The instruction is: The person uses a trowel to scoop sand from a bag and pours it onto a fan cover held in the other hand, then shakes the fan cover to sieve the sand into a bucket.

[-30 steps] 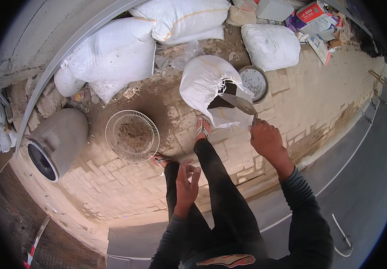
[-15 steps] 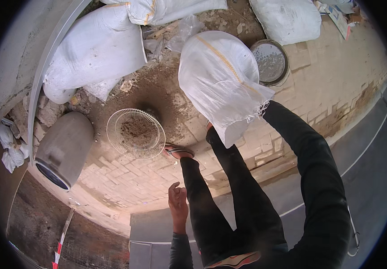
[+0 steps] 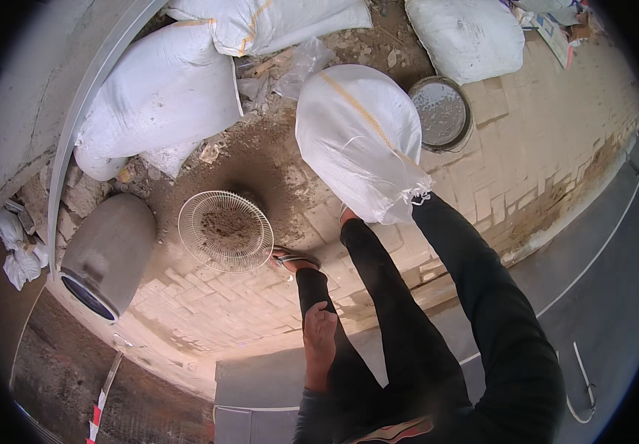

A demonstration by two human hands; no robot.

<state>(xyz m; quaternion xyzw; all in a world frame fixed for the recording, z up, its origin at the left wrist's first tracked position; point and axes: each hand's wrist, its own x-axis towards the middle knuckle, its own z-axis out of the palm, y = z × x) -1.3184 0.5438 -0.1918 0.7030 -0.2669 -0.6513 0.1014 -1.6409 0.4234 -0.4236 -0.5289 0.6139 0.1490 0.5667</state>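
Note:
A puffed-out white woven sack [image 3: 360, 133] with a yellow stripe stands in the middle, its frayed edge toward me. My right arm [image 3: 456, 251] reaches up to that frayed edge. The right hand is hidden by the sack; whether it is inside or behind, I cannot tell. My left hand [image 3: 320, 339] hangs in front of my left leg, fingers loosely apart and holding nothing. Nearest to it on the ground, beside my left foot [image 3: 295, 260], is a round wire basket [image 3: 227, 231] with brown soil or rubble in it.
Full white sacks [image 3: 164, 81] lie at the far left, and another sack [image 3: 467, 37] at the far right. A round grey-filled pan [image 3: 440, 112] sits right of the woven sack. A grey barrel [image 3: 108, 251] lies at left. Loose dirt covers some paving [image 3: 208, 307].
The woven sack has shifted slightly, its frayed end drawing up and left. My right arm has swung left with it. My left hand has moved right, in front of the leg.

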